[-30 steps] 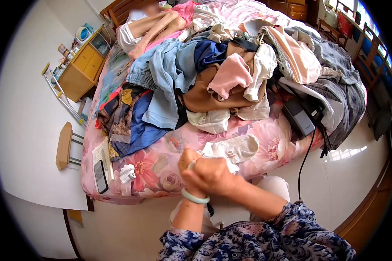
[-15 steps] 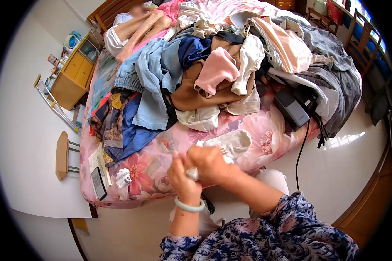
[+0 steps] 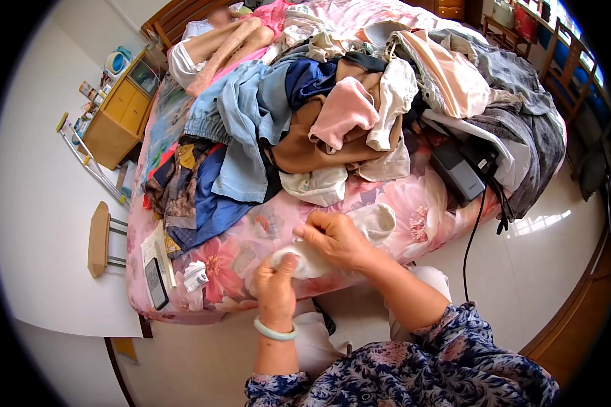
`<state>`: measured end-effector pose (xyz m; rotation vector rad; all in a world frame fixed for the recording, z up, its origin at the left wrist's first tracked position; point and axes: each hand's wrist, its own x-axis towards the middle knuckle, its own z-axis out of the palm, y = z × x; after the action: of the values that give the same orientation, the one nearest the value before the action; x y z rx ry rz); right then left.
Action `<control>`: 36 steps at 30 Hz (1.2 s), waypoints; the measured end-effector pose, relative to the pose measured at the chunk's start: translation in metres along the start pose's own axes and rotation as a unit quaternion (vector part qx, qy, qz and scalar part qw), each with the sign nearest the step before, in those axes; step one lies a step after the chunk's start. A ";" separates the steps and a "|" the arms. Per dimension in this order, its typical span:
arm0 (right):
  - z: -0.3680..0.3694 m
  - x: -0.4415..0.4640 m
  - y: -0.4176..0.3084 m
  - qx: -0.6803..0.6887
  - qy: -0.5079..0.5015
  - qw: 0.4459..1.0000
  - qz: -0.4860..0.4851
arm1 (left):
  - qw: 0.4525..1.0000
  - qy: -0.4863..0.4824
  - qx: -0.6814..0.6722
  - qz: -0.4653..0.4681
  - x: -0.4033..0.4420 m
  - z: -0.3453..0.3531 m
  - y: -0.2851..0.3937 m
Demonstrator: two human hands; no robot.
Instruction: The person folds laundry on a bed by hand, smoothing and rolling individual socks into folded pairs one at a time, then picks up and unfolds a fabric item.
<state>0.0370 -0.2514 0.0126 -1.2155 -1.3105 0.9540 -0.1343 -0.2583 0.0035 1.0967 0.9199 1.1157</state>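
A: Where is the thing which the hands work on?

B: It is a white cloth [image 3: 311, 263], I think a sock, and it is between the two hands, in front of the near edge of the flowered bed [image 3: 421, 203].

A: And in what state are the fingers?

B: On the left hand [image 3: 276, 288], the one with the pale bracelet [image 3: 275, 331] at its wrist, the thumb presses the cloth against the fingers, so this end is gripped. The right hand [image 3: 338, 241] has its fingers bent inward, above the other part of the cloth. Whether they also pinch it, I cannot tell.

A: Why does the left hand hold it only at one end?

B: In my judgement, this gives a firm hold, and the rest of the cloth can lie loose, where the right hand is able to reach it.

A: What is near to them?

B: A pale sock [image 3: 378, 221] lies flat on the bed, just behind the right hand, which hides a part of it. Probably it lies there because the place is easy to reach. A small white bundle [image 3: 195, 276] is farther to the left, beside the phone [image 3: 156, 283]. The big heap of clothes [image 3: 346, 112] is beyond, perhaps so that it does not disturb the arms.
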 end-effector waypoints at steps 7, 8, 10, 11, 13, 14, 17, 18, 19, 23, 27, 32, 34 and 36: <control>-0.030 0.000 -0.005 -0.047 -0.238 0.969 0.035 | 0.995 0.065 -0.031 0.064 0.023 -0.028 0.032; -0.033 -0.001 -0.004 0.005 -0.239 0.970 0.045 | 0.994 0.066 -0.050 0.071 0.025 -0.031 0.033; -0.036 0.000 -0.005 0.003 -0.250 0.967 0.057 | 0.991 0.093 -0.068 0.061 0.023 -0.029 0.038; -0.035 0.000 -0.004 0.014 -0.239 0.969 0.066 | 0.988 0.110 -0.083 0.067 0.022 -0.033 0.035; -0.034 0.000 -0.003 0.024 -0.227 0.971 0.075 | 0.981 0.134 -0.113 0.078 0.018 -0.036 0.034; -0.033 0.000 -0.002 0.071 -0.190 0.971 0.127 | 0.981 0.135 -0.113 0.078 0.014 -0.033 0.034; -0.025 0.000 0.000 0.083 -0.123 0.978 0.147 | 0.973 0.191 -0.072 0.107 0.006 -0.022 0.030; -0.022 0.000 0.000 0.048 -0.093 0.988 0.115 | 0.970 0.200 -0.082 0.109 0.004 -0.020 0.027; -0.017 0.000 0.005 0.047 -0.093 0.988 0.114 | 0.967 0.210 -0.091 0.111 0.003 -0.020 0.023; -0.009 0.000 0.018 -0.010 -0.056 0.996 0.071 | 0.965 0.219 -0.108 0.100 0.004 -0.031 0.012; -0.004 -0.001 0.018 -0.108 -0.044 0.990 0.075 | 0.966 0.250 0.034 0.051 0.004 -0.059 0.000; 0.007 -0.004 0.020 -0.290 0.003 0.957 -0.004 | 0.844 0.188 0.501 0.023 0.012 -0.066 -0.002; 0.007 -0.003 0.024 -0.314 0.030 0.948 -0.031 | 0.785 0.167 0.579 0.142 0.015 -0.060 -0.003; -0.006 0.000 0.019 -0.276 0.031 0.961 -0.010 | 0.740 0.202 0.613 0.190 0.013 -0.047 0.010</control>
<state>0.0456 -0.2488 -0.0056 -1.6320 -1.5933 0.5364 -0.1783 -0.2352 0.0019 2.2359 1.9791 1.0332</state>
